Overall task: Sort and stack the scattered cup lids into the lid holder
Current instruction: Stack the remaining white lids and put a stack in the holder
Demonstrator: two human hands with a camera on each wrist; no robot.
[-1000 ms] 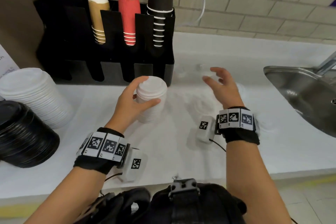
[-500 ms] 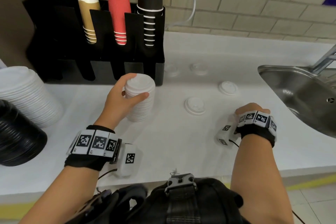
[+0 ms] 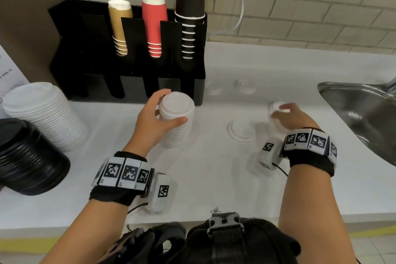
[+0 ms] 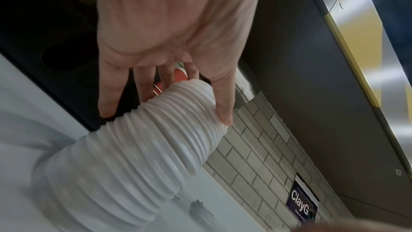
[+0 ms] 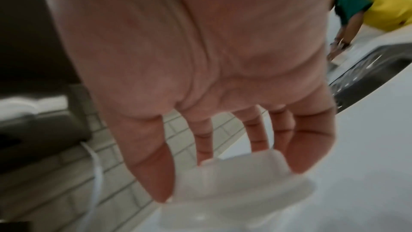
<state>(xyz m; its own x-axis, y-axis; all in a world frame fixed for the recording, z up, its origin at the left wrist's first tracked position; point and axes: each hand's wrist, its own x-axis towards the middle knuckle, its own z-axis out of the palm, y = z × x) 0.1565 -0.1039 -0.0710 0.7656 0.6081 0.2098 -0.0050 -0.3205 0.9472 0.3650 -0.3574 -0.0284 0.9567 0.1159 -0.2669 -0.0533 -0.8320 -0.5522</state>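
Left hand [image 3: 154,122] grips white lid stack [image 3: 176,120] on counter [image 3: 214,178] at 6 o'clock of black holder [image 3: 128,60] (slots: brown, red, black cups), right hand [image 3: 291,117] pinches one small lid [image 3: 277,107], another lid [image 3: 241,129] at its 9 o'clock.

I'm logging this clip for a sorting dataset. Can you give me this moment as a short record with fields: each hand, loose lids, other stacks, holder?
left hand: left hand grips the top of a stack of white lids standing on the counter
right hand: right hand pinches a single white lid, near the sink
loose lids: one flat lid between the hands; two more near the back wall
other stacks: big white stack, black stack, far left
holder: black holder with brown, red and black cups
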